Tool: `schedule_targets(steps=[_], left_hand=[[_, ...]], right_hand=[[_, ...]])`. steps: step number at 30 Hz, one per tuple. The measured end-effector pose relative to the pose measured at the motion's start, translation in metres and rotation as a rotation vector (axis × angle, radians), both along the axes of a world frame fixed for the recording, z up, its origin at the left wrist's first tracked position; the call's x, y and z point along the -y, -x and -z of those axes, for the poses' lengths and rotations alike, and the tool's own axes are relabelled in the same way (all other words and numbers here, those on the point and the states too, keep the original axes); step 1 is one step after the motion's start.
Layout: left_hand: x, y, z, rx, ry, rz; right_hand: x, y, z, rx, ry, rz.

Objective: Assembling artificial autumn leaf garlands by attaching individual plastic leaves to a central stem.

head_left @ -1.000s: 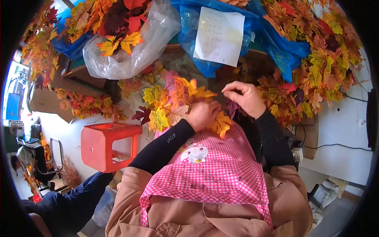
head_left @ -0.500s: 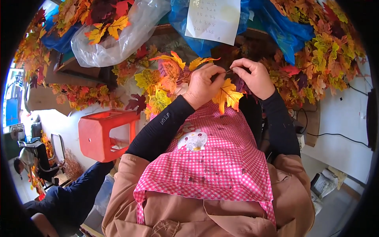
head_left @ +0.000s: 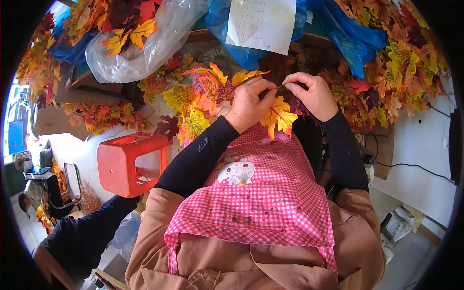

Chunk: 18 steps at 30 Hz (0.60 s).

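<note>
My left hand (head_left: 250, 102) is closed in a pinch on a garland of artificial maple leaves. Its yellow-green and orange leaves (head_left: 194, 123) spread out left of that hand over my lap, and a yellow-orange leaf (head_left: 279, 116) hangs between my hands. Just to the right, my right hand (head_left: 316, 96) pinches a thin dark stem between thumb and forefinger, close to the left fingertips. Where the stem joins the garland is too small to make out. A dark purple leaf (head_left: 296, 104) shows beneath the right fingers.
Piled leaf garlands (head_left: 401, 72) fill the far right. Clear plastic (head_left: 145, 53) and blue bags (head_left: 355, 43) lie ahead, with a handwritten paper sheet (head_left: 261, 24). A red stool (head_left: 116, 164) stands at left; beyond it is another person's dark sleeve (head_left: 92, 232).
My hands stay almost in place, still pinching the garland and stem. The other person at lower left has shifted slightly.
</note>
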State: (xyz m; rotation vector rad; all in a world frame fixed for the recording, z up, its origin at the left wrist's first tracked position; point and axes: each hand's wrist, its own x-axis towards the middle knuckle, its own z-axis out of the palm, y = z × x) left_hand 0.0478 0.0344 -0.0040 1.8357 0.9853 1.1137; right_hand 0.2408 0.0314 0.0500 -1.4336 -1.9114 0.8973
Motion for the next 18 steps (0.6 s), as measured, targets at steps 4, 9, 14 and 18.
schedule_targets(steps=[4, 9, 14, 18], left_hand=[[-0.001, -0.001, -0.001, -0.017, -0.040, -0.014], [-0.001, -0.002, -0.005, -0.043, -0.043, -0.002], [0.000, -0.001, -0.006, -0.058, -0.055, -0.014], [0.002, -0.001, -0.002, -0.035, -0.144, 0.004]], right_hand=[[0.001, 0.000, 0.003, -0.005, -0.031, -0.007], [0.001, 0.004, 0.004, 0.279, -0.337, -0.094], [0.002, 0.004, 0.013, 0.093, -0.212, -0.085], [0.007, 0.008, 0.014, 0.078, -0.196, -0.058]])
